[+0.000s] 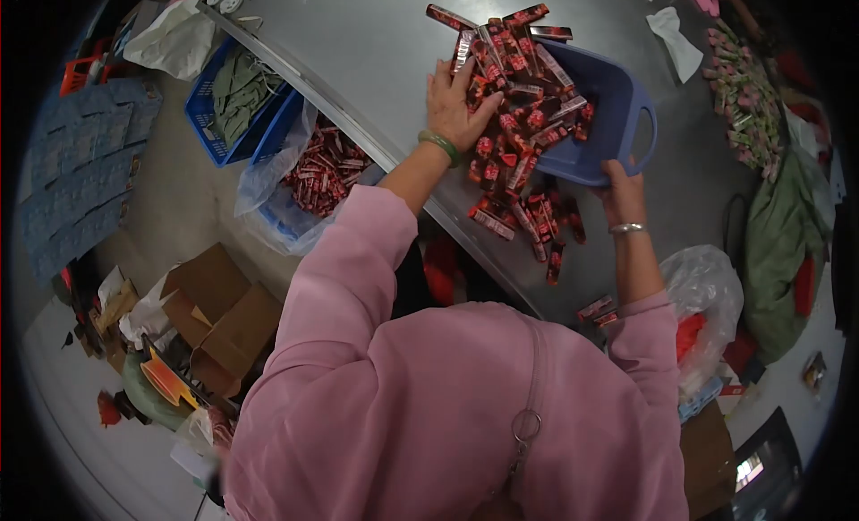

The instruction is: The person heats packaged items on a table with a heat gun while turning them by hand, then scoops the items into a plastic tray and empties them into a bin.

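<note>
Slim dark boxes with red flower prints (519, 158) lie in a heap on the grey metal table (358, 38), several of them across the mouth of a blue plastic basin (608, 82). The basin is tipped toward the heap, its looped handle at the right. My left hand (456, 109), with a green bangle at the wrist, rests on the left edge of the heap, fingers spread. At the basin's near rim, by the handle, my right hand (622, 190) grips it; part of those fingers is hidden behind the rim.
Below the table's left edge stands a plastic-lined blue crate (286, 221) full of similar slim boxes. Beside it, another blue crate (210, 109) holds green cloth. A bundle of pink-and-green items (743, 100) lies at right, near a clear plastic bag (707, 279). Cardboard boxes (233, 315) stand lower left.
</note>
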Motion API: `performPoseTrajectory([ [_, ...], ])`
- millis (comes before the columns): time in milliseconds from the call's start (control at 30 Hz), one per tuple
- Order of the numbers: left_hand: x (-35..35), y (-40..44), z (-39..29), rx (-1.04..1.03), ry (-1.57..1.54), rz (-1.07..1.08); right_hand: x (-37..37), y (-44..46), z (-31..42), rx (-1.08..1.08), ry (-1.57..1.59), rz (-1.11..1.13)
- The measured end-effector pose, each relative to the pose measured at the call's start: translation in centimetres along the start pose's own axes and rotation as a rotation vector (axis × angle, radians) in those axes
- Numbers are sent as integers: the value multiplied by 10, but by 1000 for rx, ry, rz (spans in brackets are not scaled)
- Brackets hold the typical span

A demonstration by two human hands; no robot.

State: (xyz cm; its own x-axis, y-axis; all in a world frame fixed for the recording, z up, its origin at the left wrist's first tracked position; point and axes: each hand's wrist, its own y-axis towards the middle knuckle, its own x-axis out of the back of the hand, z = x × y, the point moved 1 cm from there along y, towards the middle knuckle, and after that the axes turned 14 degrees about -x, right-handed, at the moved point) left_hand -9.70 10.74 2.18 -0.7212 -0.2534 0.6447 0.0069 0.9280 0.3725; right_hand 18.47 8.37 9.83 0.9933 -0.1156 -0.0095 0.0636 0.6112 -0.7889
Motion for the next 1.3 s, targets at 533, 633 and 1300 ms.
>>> performPoseTrajectory([
  [533, -20, 41, -76, 13, -30, 121, 13, 6, -16, -56, 406, 113],
  [633, -23, 47, -89, -45, -3, 75, 22, -4, -19, -41, 495, 73],
  [1300, 112, 9, -157, -3, 288, -309, -18, -77, 19, 112, 237, 526],
])
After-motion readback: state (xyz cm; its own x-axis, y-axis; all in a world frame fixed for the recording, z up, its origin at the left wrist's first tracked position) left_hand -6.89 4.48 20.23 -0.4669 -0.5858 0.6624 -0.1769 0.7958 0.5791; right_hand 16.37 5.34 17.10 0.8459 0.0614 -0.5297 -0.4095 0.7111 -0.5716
